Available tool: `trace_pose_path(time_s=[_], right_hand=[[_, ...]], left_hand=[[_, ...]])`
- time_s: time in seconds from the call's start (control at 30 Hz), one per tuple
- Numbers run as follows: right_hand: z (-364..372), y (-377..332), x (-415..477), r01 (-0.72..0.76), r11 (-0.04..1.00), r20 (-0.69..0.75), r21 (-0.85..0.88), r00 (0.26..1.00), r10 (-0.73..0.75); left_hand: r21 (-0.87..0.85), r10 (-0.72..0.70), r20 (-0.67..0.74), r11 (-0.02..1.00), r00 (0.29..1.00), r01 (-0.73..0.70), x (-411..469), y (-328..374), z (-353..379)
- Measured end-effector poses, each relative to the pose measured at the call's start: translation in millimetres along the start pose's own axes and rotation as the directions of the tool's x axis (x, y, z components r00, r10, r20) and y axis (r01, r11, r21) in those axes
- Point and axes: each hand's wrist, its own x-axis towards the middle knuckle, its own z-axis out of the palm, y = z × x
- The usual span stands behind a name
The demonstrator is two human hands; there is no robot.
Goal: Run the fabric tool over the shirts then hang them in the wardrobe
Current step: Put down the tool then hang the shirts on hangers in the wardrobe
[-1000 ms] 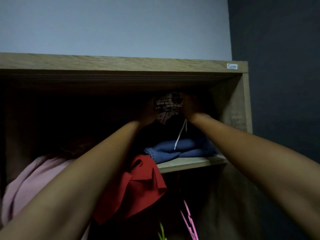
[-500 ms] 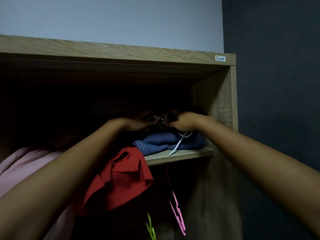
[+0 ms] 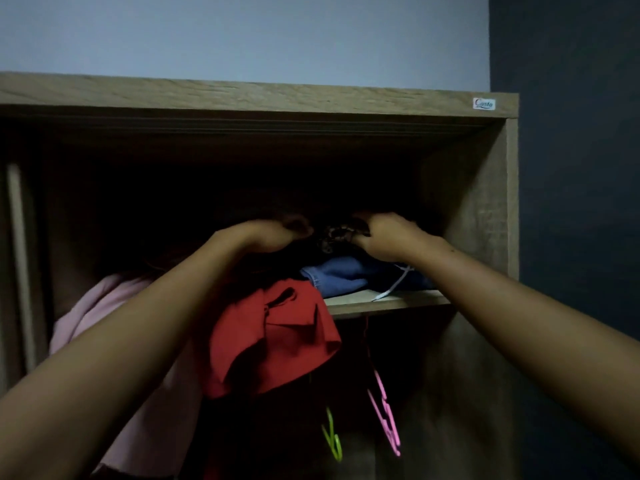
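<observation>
Arms reached up into the wardrobe point(image 3: 478, 209); left hand point(image 3: 273, 233) and right hand point(image 3: 384, 237), fingers curled, each pinched a patterned garment point(image 3: 334, 235) above the shelf point(image 3: 388, 301).

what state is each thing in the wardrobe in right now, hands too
left hand: raised, on the patterned garment
right hand: raised, gripping the patterned garment
patterned garment: bunched between the hands
blue clothes: folded on the shelf
red garment: hanging
pink hanger: hanging empty
green hanger: hanging empty
</observation>
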Motion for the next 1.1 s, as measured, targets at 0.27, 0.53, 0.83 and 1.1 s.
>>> trace_pose_path(time_s=[0.27,0.53,0.83,1.1], right_hand=[[10.9,-94.6,-3.4,0.379,0.861,-0.138,0.339,0.925,-0.353],[46.7,-176.3,6.2,0.409,0.807,-0.064,0.426,0.903,-0.424],[76.4,-200.3,15.6,0.330,0.845,0.063,0.422,0.919,-0.390],[85.4,-194.6,17.4,0.318,0.866,0.101,0.387,0.919,-0.382]], left_hand=[[0.136,-0.234,-0.374,0.943,0.897,0.303,-71.7,-81.9,-60.3],[0.360,-0.502,-0.328,0.717,0.801,0.597,-127.4,-122.3,-61.2],[0.307,-0.457,-0.388,0.755,0.800,0.580,-136.3,-132.2,-48.6],[0.173,-0.179,-0.733,0.884,0.656,0.435,-157.5,-113.1,-55.6]])
